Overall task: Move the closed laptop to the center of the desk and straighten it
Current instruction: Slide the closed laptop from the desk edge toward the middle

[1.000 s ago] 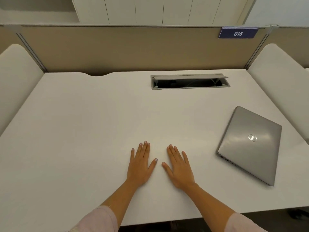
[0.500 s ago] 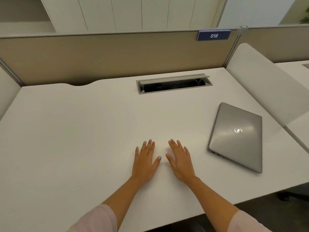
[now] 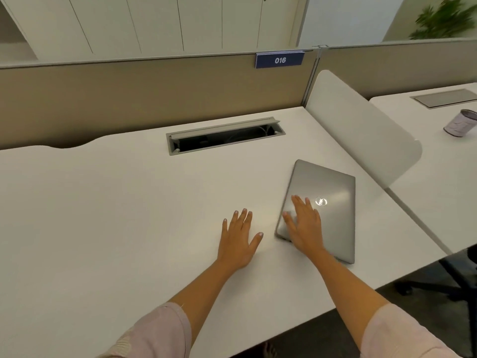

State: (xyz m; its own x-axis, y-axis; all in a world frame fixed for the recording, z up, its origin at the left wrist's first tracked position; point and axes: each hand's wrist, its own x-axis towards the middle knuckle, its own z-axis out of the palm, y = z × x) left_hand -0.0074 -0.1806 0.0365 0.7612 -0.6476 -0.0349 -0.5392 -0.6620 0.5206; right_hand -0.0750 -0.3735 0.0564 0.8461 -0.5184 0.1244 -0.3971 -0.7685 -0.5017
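Head view: closed laptop (image 3: 325,202) lying flat on the right part of the surface (image 3: 103,215), skewed to its edges, well off centre. Right hand (image 3: 304,226) spread flat over the lid's near-left corner, fingers open, apparently resting on it; no grip around an edge to be seen. Left hand (image 3: 238,240) spread palm-down on the bare surface just left of the laptop, holding nothing. Judged barely begun: contact made, nothing more. Left to do: sliding to the middle, below the cable slot (image 3: 224,135), and squaring up.
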